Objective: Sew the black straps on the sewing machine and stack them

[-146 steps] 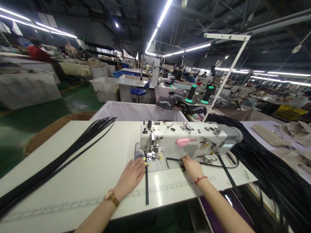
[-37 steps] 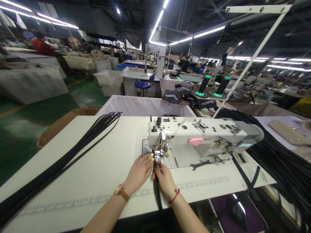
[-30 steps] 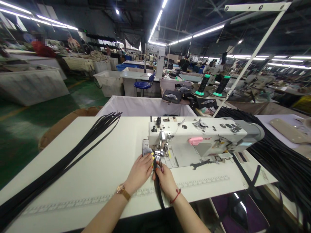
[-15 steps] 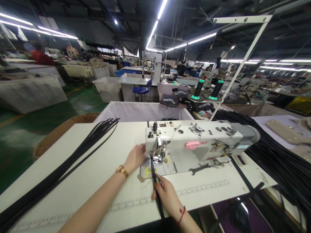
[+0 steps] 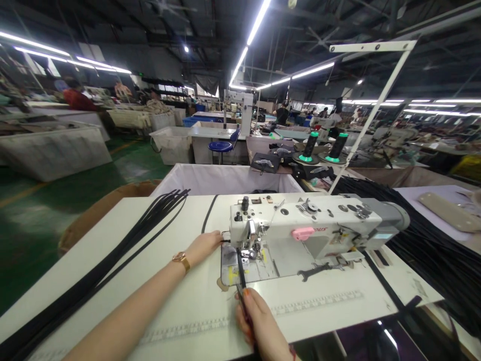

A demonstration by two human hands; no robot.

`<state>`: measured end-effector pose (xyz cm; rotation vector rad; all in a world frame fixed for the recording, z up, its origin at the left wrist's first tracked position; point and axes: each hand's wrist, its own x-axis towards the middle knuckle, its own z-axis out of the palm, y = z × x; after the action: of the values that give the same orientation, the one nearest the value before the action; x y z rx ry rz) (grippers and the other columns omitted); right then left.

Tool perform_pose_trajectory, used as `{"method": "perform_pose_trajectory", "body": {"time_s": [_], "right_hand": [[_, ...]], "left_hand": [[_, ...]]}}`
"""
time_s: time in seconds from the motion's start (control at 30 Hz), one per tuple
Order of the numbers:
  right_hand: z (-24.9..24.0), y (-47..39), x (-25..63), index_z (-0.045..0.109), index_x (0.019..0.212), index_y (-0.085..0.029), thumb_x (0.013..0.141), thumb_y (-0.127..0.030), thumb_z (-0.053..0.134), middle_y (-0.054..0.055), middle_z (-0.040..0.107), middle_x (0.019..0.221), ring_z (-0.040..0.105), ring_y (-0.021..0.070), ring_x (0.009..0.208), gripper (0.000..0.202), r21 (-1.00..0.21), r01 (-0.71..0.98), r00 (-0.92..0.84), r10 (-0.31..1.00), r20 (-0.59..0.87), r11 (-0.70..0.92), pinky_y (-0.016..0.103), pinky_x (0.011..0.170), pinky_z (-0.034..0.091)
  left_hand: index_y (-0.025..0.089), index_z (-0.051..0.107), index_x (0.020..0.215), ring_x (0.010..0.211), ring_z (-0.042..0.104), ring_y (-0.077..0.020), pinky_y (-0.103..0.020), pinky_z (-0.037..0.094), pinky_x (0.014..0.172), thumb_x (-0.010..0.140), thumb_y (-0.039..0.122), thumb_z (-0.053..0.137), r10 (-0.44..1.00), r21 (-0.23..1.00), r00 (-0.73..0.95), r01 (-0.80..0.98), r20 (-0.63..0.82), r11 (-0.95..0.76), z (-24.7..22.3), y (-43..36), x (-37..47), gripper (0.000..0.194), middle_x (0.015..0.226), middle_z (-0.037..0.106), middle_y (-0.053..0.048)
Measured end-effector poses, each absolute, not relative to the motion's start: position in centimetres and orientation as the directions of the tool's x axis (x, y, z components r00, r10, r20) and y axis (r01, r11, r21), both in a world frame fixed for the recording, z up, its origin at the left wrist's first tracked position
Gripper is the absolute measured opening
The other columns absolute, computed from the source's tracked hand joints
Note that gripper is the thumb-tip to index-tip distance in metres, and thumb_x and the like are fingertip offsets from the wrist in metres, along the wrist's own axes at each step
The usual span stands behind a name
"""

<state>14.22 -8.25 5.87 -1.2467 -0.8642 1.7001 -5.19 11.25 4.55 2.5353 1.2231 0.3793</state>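
A narrow black strap (image 5: 241,268) runs under the presser foot of a white sewing machine (image 5: 278,218). My right hand (image 5: 259,321) is closed around its near end, in front of the needle plate. A slim pointed metal tool (image 5: 239,291) also sticks out of that hand; its kind is not clear. My left hand (image 5: 205,248) is left of the machine head, its fingers closed on the strap beside the needle area. The strap's far length bends out behind that hand across the white table (image 5: 180,291). The fingertips are partly hidden by the hand itself.
A bundle of black straps (image 5: 112,245) lies at the left. More straps (image 5: 421,240) are heaped at the right. A wrench (image 5: 313,271) rests on the machine bed, and a printed ruler (image 5: 315,301) crosses the tabletop. Thread cones (image 5: 308,148) and a cloth-lined bin (image 5: 225,178) stand behind.
My left hand has moved slightly left, and the strap now bends out behind it. My right hand has come nearer to me along the strap. The view has shifted a little.
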Motion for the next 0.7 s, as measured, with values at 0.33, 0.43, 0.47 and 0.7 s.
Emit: {"method": "perform_pose_trajectory", "body": {"time_s": [0.33,0.43,0.47,0.7], "right_hand": [[4.7,0.6,11.1,0.049,0.079,-0.016,0.093,-0.031,0.043,-0.006,0.047,0.058,0.031,0.0008,0.037,0.022,-0.572,-0.55,-0.319,0.786,-0.53,-0.609,0.014,0.037,0.015],[4.5,2.3,11.1,0.049,0.077,-0.015,0.097,-0.031,0.036,-0.005,0.047,0.056,0.03,0.0004,0.035,0.028,-0.539,-0.537,-0.353,0.753,-0.555,-0.649,0.013,0.036,0.014],[4.4,2.7,11.0,0.049,0.077,-0.015,0.097,-0.031,0.035,-0.006,0.046,0.055,0.029,0.0001,0.034,0.029,-0.533,-0.534,-0.363,0.747,-0.557,-0.656,0.012,0.036,0.013],[4.2,3.7,10.9,0.049,0.076,-0.016,0.094,-0.029,0.042,-0.007,0.046,0.054,0.025,-0.0004,0.032,0.023,-0.588,-0.494,-0.347,0.766,-0.542,-0.64,0.012,0.034,0.011]], "left_hand": [[0.02,0.064,0.103,0.094,0.064,-0.0211,-0.03,0.047,0.083,0.097,0.033,0.037,0.87,0.457,0.488,0.758,0.077,-0.465,1.9,7.8,-6.1,0.03,0.1,0.069,-0.006],[0.021,0.064,0.101,0.092,0.064,-0.0211,-0.03,0.047,0.082,0.096,0.033,0.039,0.868,0.469,0.49,0.75,0.08,-0.466,2.1,7.9,-6.1,0.029,0.098,0.069,-0.006],[0.021,0.064,0.101,0.092,0.064,-0.0213,-0.03,0.047,0.082,0.096,0.033,0.039,0.866,0.471,0.493,0.747,0.081,-0.469,2.2,7.9,-6.1,0.029,0.098,0.069,-0.006],[0.02,0.064,0.098,0.09,0.064,-0.0231,-0.033,0.047,0.082,0.096,0.033,0.039,0.845,0.459,0.528,0.731,0.089,-0.505,3.0,7.4,-5.9,0.029,0.094,0.069,-0.007]]}}
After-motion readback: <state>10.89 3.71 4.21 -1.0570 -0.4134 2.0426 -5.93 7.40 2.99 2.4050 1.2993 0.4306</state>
